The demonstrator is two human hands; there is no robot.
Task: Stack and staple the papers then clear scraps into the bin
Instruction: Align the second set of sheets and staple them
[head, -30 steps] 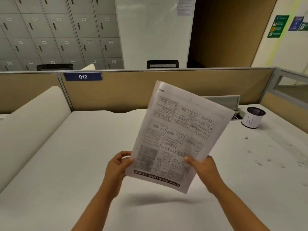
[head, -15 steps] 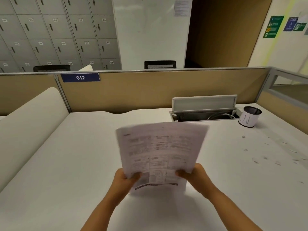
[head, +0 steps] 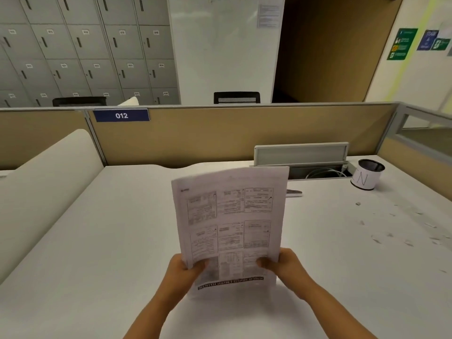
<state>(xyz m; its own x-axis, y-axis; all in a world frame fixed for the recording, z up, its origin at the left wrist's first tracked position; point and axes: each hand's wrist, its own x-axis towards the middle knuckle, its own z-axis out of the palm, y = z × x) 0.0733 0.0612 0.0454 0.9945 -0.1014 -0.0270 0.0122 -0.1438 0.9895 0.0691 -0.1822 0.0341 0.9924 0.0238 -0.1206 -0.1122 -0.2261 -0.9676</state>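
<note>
The white bench fills the lower view, backed along its far edge by a tan partition carrying a blue tag marked 012. Near the far right corner an open cable tray with a raised grey lid is set into the bench, and just to its right stands a small dark mesh bin wrapped in white paper marked with an N. Over the middle of the bench, toward the near edge, a stack of printed papers is held nearly upright, its bottom edge close to the bench top; whether it touches cannot be told. The left hand has its grip clamped on the stack's lower left edge, thumb on the printed face and fingers behind. The right hand is likewise closed on the lower right edge, thumb in front. A stapler peeks out from behind the papers' right edge, lying on the bench in front of the tray. Small paper scraps are scattered along the right side of the bench, well apart from the hands.
</note>
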